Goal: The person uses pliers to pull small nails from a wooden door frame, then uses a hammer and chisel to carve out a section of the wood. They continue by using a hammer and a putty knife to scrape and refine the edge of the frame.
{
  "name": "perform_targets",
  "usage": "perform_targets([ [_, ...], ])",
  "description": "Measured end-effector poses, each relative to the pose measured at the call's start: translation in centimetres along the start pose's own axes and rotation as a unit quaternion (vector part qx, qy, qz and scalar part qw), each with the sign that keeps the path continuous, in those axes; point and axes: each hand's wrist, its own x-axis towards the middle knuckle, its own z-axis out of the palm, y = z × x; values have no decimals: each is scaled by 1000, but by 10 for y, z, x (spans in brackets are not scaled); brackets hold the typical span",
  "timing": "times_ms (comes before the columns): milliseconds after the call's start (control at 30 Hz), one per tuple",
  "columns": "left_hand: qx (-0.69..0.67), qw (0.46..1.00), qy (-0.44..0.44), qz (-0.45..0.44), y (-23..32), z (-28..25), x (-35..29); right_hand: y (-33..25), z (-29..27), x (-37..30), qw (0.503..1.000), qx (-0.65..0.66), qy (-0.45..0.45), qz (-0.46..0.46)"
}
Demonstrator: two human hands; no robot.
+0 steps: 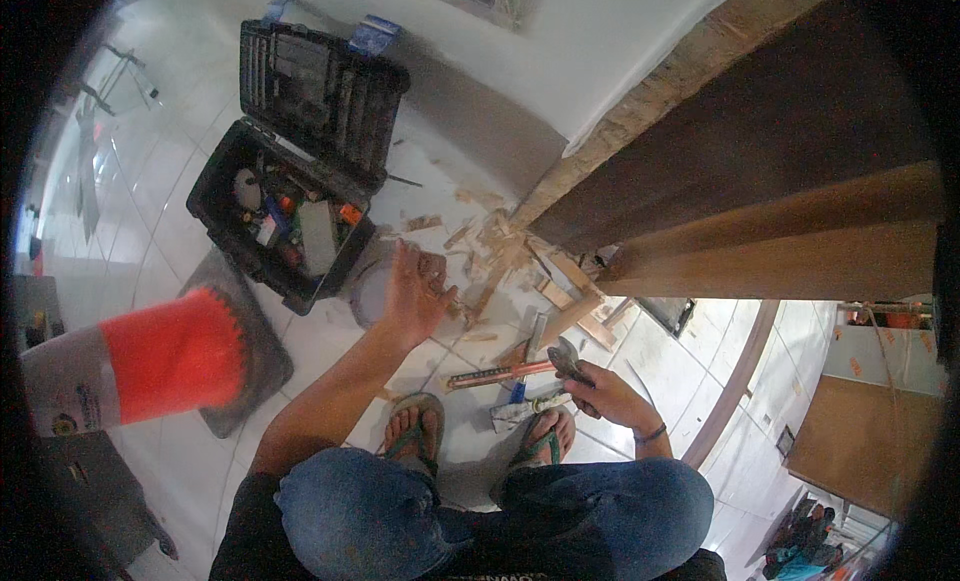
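Note:
My right hand (pixel 615 396) is closed round dark metal pincers (pixel 566 359), their rounded head pointing away from me above the floor. Over the floor between the toolbox and the wood scraps, my left hand (pixel 415 296) is raised with its fingers loosely apart; I make out nothing in it. Splintered wood scraps (pixel 490 266) lie heaped at the foot of the wooden frame. Near my feet are a red strip-shaped tool (pixel 500 374), a blue-handled tool (pixel 518 391) and a pale, worn bar-shaped tool (pixel 515 413).
An open black toolbox (pixel 225 206) full of mixed tools stands at the far left. Left of me, an orange-and-grey traffic cone (pixel 170 361) rises from its dark base. A wooden door frame (pixel 780 251) juts in at the right. My sandalled feet (pixel 410 426) stand on white tiles.

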Motion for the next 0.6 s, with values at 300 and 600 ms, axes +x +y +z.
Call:
perform_targets([
  [300, 56, 949, 307, 39, -11, 65, -2, 5, 1, -2, 1000, -25, 9, 1],
  [600, 169, 967, 181, 58, 0, 69, -11, 4, 1, 4, 997, -80, 22, -4],
])
